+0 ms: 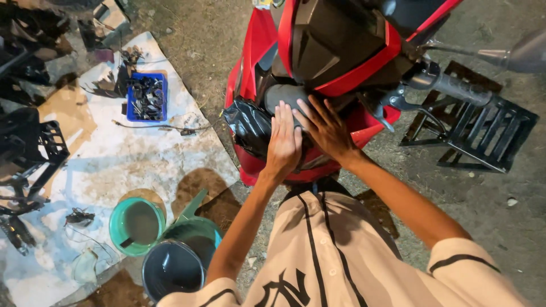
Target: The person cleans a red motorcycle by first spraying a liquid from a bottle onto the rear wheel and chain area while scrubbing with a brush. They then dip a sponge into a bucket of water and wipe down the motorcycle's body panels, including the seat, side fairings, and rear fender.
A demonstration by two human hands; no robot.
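Observation:
A red and black motor scooter (341, 45) stands in front of me, seen from above. My left hand (283, 142) lies flat, fingers together, on the dark panel below the handlebar, beside a crumpled black plastic bag (247, 125). My right hand (325, 128) rests with spread fingers on the same panel, next to the left hand and partly over a grey rounded part (284, 94). Neither hand grips anything. The right handlebar grip and brake lever (449, 85) stick out to the right.
A dirty white sheet (114, 165) covers the ground at left, with a blue tray of dark small parts (147, 98). A green bucket (136, 224), a green watering can (193, 227) and a grey bucket (173, 267) stand near my left. A black metal rack (483, 136) lies right.

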